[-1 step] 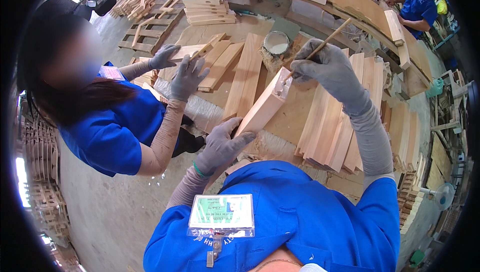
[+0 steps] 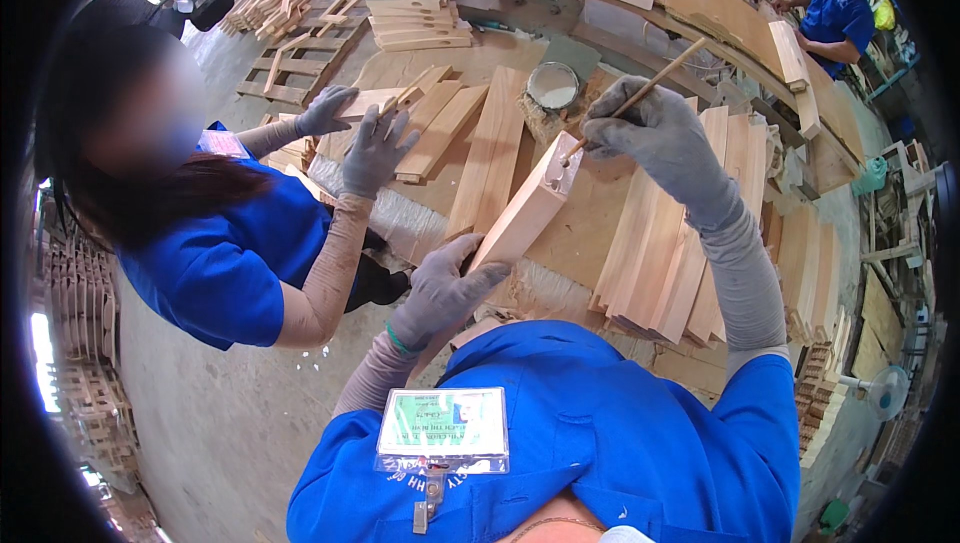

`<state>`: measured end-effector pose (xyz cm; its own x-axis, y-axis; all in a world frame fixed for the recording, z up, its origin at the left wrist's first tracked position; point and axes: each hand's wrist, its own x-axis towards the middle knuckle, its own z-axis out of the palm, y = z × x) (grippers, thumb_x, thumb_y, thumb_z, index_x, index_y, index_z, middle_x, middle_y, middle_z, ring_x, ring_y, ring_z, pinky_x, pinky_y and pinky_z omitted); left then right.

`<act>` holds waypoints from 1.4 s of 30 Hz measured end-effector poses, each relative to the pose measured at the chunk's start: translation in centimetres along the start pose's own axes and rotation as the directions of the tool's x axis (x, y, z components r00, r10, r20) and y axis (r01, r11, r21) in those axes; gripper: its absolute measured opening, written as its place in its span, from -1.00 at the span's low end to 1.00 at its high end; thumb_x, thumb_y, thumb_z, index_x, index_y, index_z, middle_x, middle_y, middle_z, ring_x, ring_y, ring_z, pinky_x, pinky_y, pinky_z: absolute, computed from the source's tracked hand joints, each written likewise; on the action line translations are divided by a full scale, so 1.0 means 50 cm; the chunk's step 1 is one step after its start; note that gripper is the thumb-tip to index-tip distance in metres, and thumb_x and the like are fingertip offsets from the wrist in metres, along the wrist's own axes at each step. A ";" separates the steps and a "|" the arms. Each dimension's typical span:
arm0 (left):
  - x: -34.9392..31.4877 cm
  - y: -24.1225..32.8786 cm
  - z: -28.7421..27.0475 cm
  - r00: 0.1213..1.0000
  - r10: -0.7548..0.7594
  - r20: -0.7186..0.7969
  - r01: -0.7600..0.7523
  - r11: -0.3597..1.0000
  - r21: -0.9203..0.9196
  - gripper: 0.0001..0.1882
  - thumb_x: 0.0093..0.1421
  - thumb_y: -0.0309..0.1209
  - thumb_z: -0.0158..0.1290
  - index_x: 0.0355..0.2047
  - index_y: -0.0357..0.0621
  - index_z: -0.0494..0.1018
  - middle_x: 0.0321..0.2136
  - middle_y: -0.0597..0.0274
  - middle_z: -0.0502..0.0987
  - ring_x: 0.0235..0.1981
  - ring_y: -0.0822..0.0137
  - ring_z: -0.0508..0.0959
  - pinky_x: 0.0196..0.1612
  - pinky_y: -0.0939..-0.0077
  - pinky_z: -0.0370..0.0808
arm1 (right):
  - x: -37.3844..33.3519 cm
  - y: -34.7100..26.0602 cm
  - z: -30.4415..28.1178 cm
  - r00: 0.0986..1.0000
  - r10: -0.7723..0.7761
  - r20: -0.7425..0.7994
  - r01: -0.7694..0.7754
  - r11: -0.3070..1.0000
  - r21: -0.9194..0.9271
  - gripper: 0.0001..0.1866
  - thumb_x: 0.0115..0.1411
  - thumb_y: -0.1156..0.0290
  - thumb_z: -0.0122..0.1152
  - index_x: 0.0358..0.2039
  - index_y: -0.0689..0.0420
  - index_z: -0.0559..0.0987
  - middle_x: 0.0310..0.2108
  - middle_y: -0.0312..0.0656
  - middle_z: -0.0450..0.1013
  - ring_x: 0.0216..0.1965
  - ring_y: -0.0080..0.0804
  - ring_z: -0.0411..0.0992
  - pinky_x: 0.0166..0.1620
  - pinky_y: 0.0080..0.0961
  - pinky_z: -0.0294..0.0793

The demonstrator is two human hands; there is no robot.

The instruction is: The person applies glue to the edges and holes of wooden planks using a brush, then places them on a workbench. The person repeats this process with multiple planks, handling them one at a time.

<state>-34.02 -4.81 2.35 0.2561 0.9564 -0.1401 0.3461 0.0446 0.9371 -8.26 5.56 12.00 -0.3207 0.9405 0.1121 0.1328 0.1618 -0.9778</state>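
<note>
My gloved left hand (image 2: 450, 288) is closed round the lower part of a pale wooden bar (image 2: 522, 215), which tilts up and away to the right. Holes show in the bar's raised end face, with whitish wet stuff around them. A thin wooden stick (image 2: 668, 71) is pinched in the fingers of my gloved right hand (image 2: 645, 128); its lower tip is at the holes in that end. Just beyond the bar stands a round tub (image 2: 552, 85) of white liquid, probably glue. Wooden boards (image 2: 488, 158) lie on the work surface to the left of the tub.
On my left a co-worker in blue (image 2: 230, 243) handles a wooden piece and a stick with gloved hands. More boards (image 2: 650, 253) are stacked at right. A long bench (image 2: 690, 18) crosses the back, where another person (image 2: 838, 13) works. A pallet (image 2: 300, 68) lies at far left.
The stick's tip has shifted slightly to the left across the bar's end face. My left hand and the bar stay put. The co-worker's fingers and stick have moved slightly.
</note>
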 end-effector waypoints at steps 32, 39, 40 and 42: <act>-0.009 -0.021 0.027 0.998 0.049 -0.043 -0.044 0.993 0.111 -0.29 0.04 0.24 -0.02 -0.25 -0.27 0.46 -0.34 -0.08 0.53 -0.24 -0.02 0.51 -0.17 0.20 0.40 | 0.007 -0.004 -0.021 0.998 -0.057 -0.012 0.053 0.974 -0.220 -0.93 0.09 0.58 0.17 -0.40 0.23 0.46 -0.47 -0.21 0.45 -0.50 -0.59 0.40 -0.44 -0.69 0.43; -0.011 -0.026 0.028 0.997 0.058 -0.041 -0.053 0.992 0.119 -0.26 0.02 0.28 -0.04 -0.28 -0.29 0.46 -0.37 -0.08 0.53 -0.27 -0.01 0.52 -0.20 0.19 0.39 | 0.010 -0.022 -0.006 0.996 -0.084 0.041 0.091 0.966 -0.243 -0.95 0.14 0.54 0.14 -0.39 0.20 0.45 -0.46 -0.26 0.43 -0.47 -0.58 0.43 -0.40 -0.68 0.47; -0.010 -0.028 0.029 0.996 0.069 -0.051 -0.063 0.991 0.119 -0.25 0.02 0.28 -0.04 -0.29 -0.29 0.46 -0.37 -0.08 0.52 -0.27 -0.01 0.52 -0.20 0.19 0.39 | 0.013 -0.021 -0.013 0.995 -0.090 0.049 0.100 0.962 -0.255 -0.95 0.14 0.54 0.14 -0.38 0.21 0.45 -0.46 -0.25 0.43 -0.46 -0.57 0.43 -0.40 -0.67 0.48; -0.014 -0.026 0.029 0.994 0.086 -0.068 -0.078 0.990 0.121 -0.25 0.02 0.29 -0.05 -0.30 -0.29 0.46 -0.38 -0.08 0.52 -0.27 -0.01 0.52 -0.21 0.18 0.39 | 0.012 -0.020 -0.019 0.994 -0.091 0.056 0.103 0.959 -0.266 -0.94 0.15 0.53 0.13 -0.37 0.22 0.45 -0.44 -0.23 0.44 -0.45 -0.55 0.44 -0.40 -0.67 0.50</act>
<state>-33.34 -5.97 0.76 0.2233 0.9741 -0.0368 0.4320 -0.0651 0.8995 -7.69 6.26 13.21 -0.3835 0.9036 0.1910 0.3433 0.3314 -0.8788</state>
